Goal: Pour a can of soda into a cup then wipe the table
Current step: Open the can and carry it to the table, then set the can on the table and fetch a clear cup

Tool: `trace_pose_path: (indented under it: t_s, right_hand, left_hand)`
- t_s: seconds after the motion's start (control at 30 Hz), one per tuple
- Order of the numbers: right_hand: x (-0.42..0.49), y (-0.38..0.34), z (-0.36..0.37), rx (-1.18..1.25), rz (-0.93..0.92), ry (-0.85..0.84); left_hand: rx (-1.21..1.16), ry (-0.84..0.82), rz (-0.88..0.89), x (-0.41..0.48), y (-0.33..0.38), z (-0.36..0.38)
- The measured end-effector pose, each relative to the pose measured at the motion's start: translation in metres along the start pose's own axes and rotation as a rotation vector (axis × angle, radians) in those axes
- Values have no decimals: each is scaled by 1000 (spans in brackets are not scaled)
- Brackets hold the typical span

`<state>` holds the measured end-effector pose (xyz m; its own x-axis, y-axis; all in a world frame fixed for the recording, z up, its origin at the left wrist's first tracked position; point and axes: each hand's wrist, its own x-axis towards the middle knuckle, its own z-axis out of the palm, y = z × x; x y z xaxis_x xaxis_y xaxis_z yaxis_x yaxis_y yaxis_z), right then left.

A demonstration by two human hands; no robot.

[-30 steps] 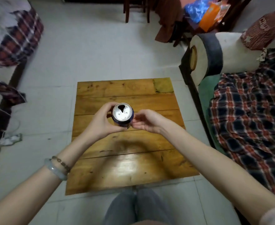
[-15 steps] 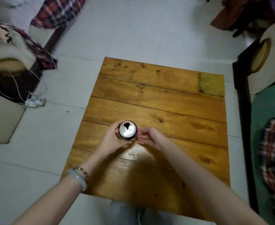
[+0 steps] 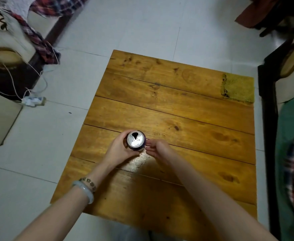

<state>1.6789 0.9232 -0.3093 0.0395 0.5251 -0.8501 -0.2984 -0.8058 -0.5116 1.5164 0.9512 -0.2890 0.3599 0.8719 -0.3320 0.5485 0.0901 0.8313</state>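
Note:
An opened dark soda can (image 3: 136, 140) with a silver top stands upright over the middle of the wooden table (image 3: 186, 119). My left hand (image 3: 120, 150) grips it from the left, fingers curled round its side. Just right of the can, my right hand (image 3: 157, 148) has its fingers fairly straight, their tips near the can's side; whether they touch it I cannot tell. A yellow-green cloth (image 3: 238, 90) lies flat at the table's far right corner. No cup is in view.
A sofa with a green cushion and a plaid blanket (image 3: 292, 162) runs along the table's right side. On the left floor lie a power strip with white cables (image 3: 33, 100), a beige box (image 3: 0, 120) and another plaid-covered seat (image 3: 43, 44).
The view has swung down and left, so the table now sits further right. Both hands have lowered with the can toward the tabletop. My right hand's fingers have eased a little away from it.

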Motion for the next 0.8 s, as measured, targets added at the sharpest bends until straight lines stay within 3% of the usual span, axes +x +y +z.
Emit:
trace_pose_path:
  t_s: [0.17,0.33,0.43,0.6,0.7,0.8]
  right_hand:
    - [-13,-4,-2,-100,1,6]
    - [-59,-26,-4,-484,-65,16]
    - [-96,-51,-1,-876,-231,55]
    - [-189,-105,33,-1366,-525,50]
    - [-253,-135,66,-1567,-712,86]
    - [-315,-157,103,-1690,-938,184]
  left_hand:
    - [34,-47,-64,-1,8,-4]
    - [155,-97,-214,-17,30,-26]
    - [325,-59,-231,-36,55,-55]
    - [403,7,-167,-87,117,-119]
    - [504,41,-138,-129,160,-157]
    - [641,185,-77,-176,193,-189]
